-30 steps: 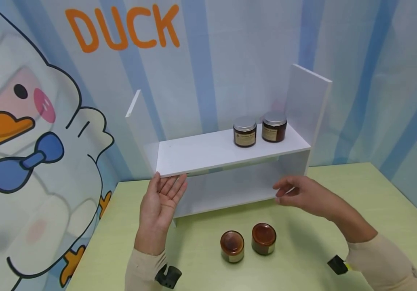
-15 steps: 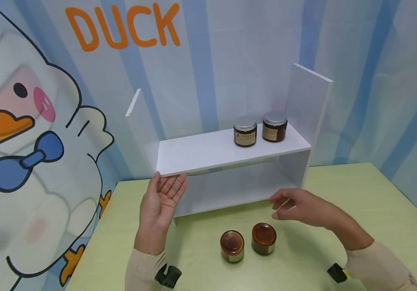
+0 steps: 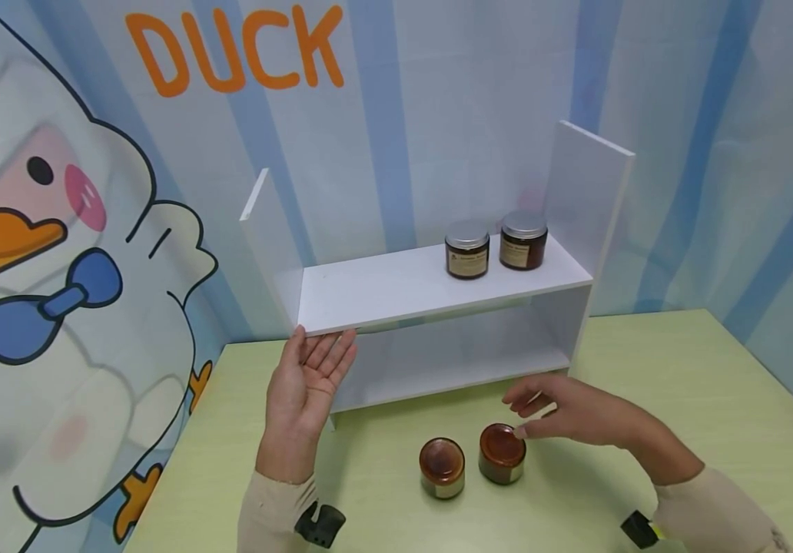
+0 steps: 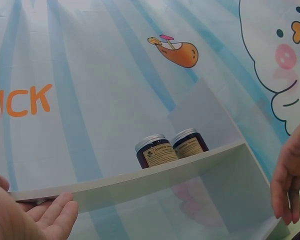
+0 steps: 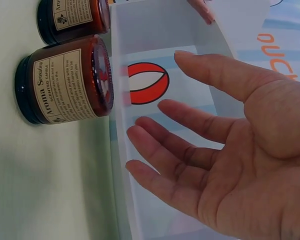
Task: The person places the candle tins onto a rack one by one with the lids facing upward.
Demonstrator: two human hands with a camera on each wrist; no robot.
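Note:
Two amber glass candle jars, a left one and a right one, stand on the table with no silver lid visible on top; they look upside down. In the right wrist view the label of the nearer candle jar reads "Aroma Sensation Scented Candle". My right hand hovers just above and right of the right jar, fingers spread and holding nothing; whether the thumb touches it I cannot tell. Palm up, my left hand has its fingertips under the front left corner of the white shelf's upper board.
Two silver-lidded candle jars, one beside another, stand at the right of the upper board. Upright side panels rise at both ends. A lower board lies beneath. A duck-printed curtain hangs behind the table.
My right hand has come down and slightly left from the shelf's lower right front to the right jar, its fingers opening wider. The left hand stays at the shelf corner.

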